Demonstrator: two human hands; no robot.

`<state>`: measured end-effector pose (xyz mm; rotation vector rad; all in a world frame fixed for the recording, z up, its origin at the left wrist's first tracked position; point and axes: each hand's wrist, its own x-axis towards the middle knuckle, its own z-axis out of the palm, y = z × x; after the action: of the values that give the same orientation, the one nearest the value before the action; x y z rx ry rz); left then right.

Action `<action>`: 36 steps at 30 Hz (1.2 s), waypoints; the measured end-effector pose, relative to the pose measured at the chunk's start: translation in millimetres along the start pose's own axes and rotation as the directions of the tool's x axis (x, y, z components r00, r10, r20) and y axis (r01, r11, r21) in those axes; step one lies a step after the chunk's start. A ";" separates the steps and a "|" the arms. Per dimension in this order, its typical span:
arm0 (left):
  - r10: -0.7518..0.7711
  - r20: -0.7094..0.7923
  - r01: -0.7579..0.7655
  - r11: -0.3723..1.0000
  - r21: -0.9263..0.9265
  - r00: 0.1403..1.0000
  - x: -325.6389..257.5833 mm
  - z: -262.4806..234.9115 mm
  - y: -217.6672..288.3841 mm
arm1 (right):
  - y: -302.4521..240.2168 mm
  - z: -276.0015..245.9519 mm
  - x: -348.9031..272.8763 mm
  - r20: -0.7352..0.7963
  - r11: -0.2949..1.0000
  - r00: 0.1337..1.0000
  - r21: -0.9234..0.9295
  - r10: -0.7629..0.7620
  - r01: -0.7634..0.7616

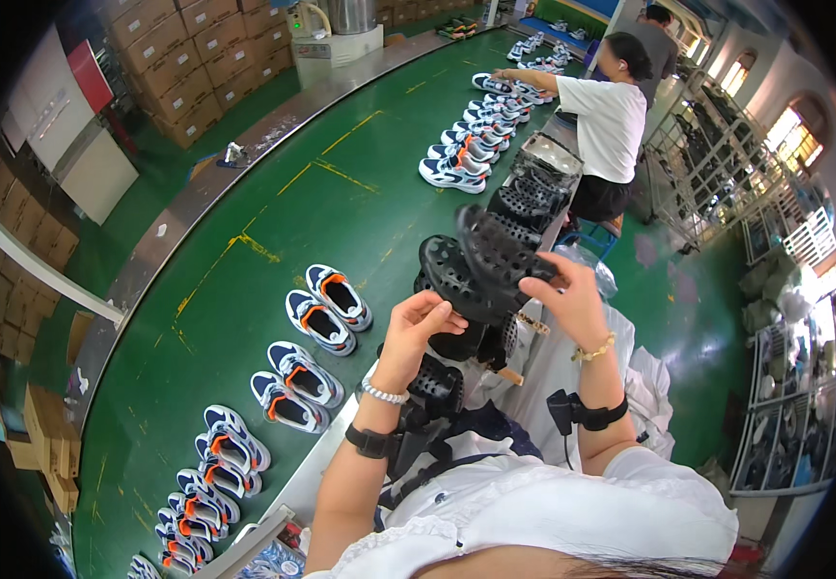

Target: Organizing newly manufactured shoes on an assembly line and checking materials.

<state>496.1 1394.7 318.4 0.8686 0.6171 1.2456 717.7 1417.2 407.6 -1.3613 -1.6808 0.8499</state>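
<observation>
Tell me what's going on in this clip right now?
A person stands at a green conveyor belt lined with pairs of sneakers. Both hands are raised over a stack of black perforated insoles. The right hand grips one insole; the left hand holds a second insole just below it, and the two overlap. Farther up the line, a co-worker in a white shirt reaches toward sneakers on the belt.
</observation>
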 end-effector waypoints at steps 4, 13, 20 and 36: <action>-0.108 -0.029 0.107 0.994 -0.029 0.994 7.2 -3.5 -8.6 | 18.2 -13.3 13.5 -0.086 0.999 0.996 -0.021 -0.029 0.028; -0.231 -0.247 0.260 0.961 0.092 0.941 -4.8 -22.4 -32.9 | -10.0 10.3 11.9 0.053 0.994 0.998 0.107 -0.041 0.035; -0.196 -0.290 0.263 0.941 0.214 0.937 -67.3 -74.5 -28.8 | -36.7 59.6 -0.7 0.329 0.985 0.929 0.079 -0.172 0.154; 0.442 -0.791 0.601 0.517 0.610 0.423 -238.1 -291.7 -68.5 | 4.7 336.5 -102.5 0.777 0.777 0.628 -0.369 -0.044 0.510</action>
<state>243.3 1222.8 88.3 0.8173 2.4135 1.1825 431.8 1311.5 232.1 -1.0665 -2.9133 0.7767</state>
